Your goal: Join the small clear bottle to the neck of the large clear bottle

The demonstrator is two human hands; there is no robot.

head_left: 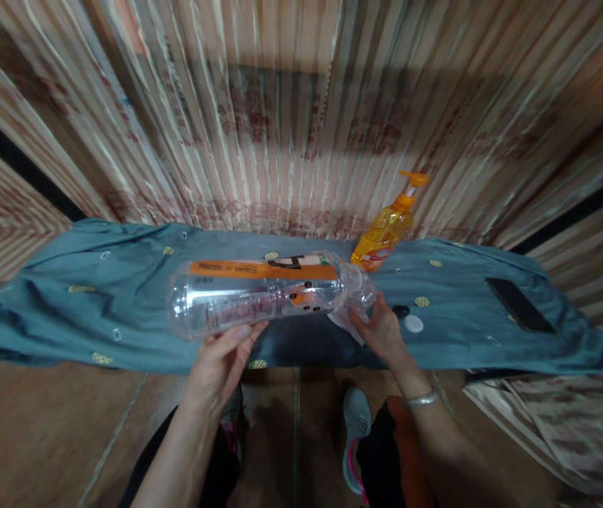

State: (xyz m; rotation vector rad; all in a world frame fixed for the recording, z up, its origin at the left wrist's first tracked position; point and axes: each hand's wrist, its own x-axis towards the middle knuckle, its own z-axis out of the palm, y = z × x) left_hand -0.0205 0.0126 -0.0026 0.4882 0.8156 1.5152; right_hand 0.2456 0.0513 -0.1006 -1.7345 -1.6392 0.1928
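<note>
A large clear plastic bottle (248, 293) with an orange and grey label lies sideways in the air above the cloth, its neck to the right. My left hand (230, 349) grips it from below, with the thumb along its near side. At the neck, my right hand (378, 328) is closed around a small clear plastic piece (366, 288), whose exact shape I cannot make out. Whether this piece touches the bottle's mouth is unclear. A whitish sheet-like thing (347, 326) shows below the right hand. Close by on the cloth are a black cap (401, 310) and a white cap (414, 324).
A pump bottle (383, 236) of orange liquid stands behind my right hand. A dark phone (520, 305) lies at the right on the teal patterned cloth (137, 282). Striped curtain-like fabric (280, 141) rises behind. A striped bag-like bundle (577, 423) is at lower right.
</note>
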